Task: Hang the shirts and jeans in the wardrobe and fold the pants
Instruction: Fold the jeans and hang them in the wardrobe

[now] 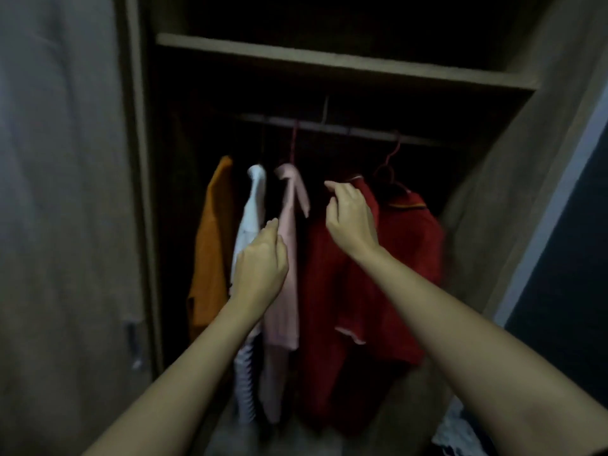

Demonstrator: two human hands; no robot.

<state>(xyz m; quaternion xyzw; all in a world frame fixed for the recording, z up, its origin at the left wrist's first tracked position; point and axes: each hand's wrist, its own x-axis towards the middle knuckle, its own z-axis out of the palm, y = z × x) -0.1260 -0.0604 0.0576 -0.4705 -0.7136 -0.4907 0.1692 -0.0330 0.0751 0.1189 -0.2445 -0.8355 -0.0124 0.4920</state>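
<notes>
Both forearms fill the lower frame, reaching into the wardrobe [345,65]. Four garments hang on the rail [329,128], left end to right end: orange shirt [210,245], white shirt [251,205], pink shirt [289,258], red shirt [394,264].

Right hand [350,218]: fingers curled loosely, resting at the shoulder of the red shirt; thumb and forefinger pinched near the collar, though whether cloth is actually gripped I cannot tell. Left hand [261,264]: half closed, knuckles against the pink shirt, just beside the white one; grip unclear.

Step, judged: hanging phase, red shirt just placed and being straightened or spaced along the rail. Next move likely calls for releasing and fetching another garment.

Hard to read: interior very dark; hanger hooks faint, red hook [390,159] barely visible. Pale cloth [457,426] at the lower right corner is cut off. No jeans or pants identifiable.
</notes>
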